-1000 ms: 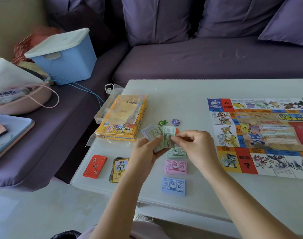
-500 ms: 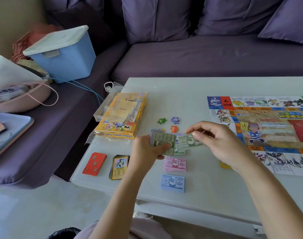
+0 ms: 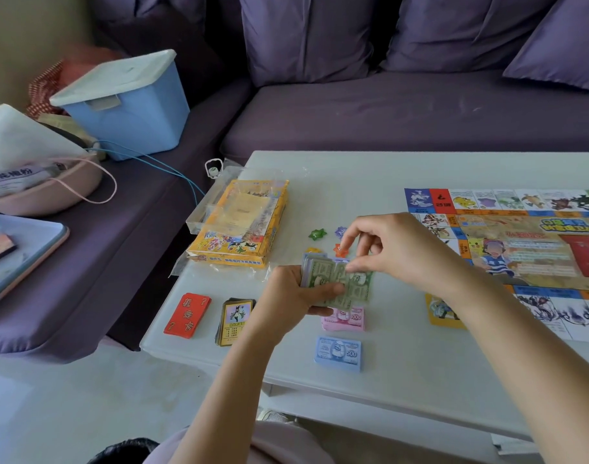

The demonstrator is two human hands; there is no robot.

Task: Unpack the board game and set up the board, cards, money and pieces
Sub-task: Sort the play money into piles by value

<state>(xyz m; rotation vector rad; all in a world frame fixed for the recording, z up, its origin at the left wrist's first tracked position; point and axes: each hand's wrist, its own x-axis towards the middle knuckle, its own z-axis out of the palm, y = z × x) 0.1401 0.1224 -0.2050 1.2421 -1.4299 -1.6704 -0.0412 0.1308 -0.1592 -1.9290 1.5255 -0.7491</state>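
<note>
- The left hand (image 3: 294, 293) is in the middle of the frame, above the white table (image 3: 353, 182). Its fingers and thumb are curled round a bundle of banknotes (image 3: 319, 274), with the thumb lying across the front of it.
- The right hand (image 3: 397, 249) comes in from the right side. Its fingers are bent, and the fingertips pinch the upper edge of a green banknote (image 3: 356, 291), which lies on the front of the bundle, shifted a little to the right.
- Just below the two hands there is a pink pile of notes (image 3: 345, 318) marked 1000, partly covered by the bundle. Lower still, and apart from it, lies a blue pile of notes (image 3: 338, 353) marked 500.
- At the lower left corner of the table a red pile of cards (image 3: 187, 314) lies flat. Beside it, on its right, there is a deck of yellow-framed cards (image 3: 234, 321).
- Above these cards the yellow game box (image 3: 239, 226) lies on the table, with clear plastic wrapping on and around it.
- Between the box and the right hand there are small star pieces: a green star (image 3: 317, 234), a purple star (image 3: 340, 232) and a red star (image 3: 339, 250).
- The game board (image 3: 520, 242) is unfolded at the right edge of the frame. The right forearm covers its lower left part.
- Behind the table stands a purple sofa (image 3: 386, 118), and a blue bin (image 3: 129, 105) with a white lid is on it, at the upper left.
</note>
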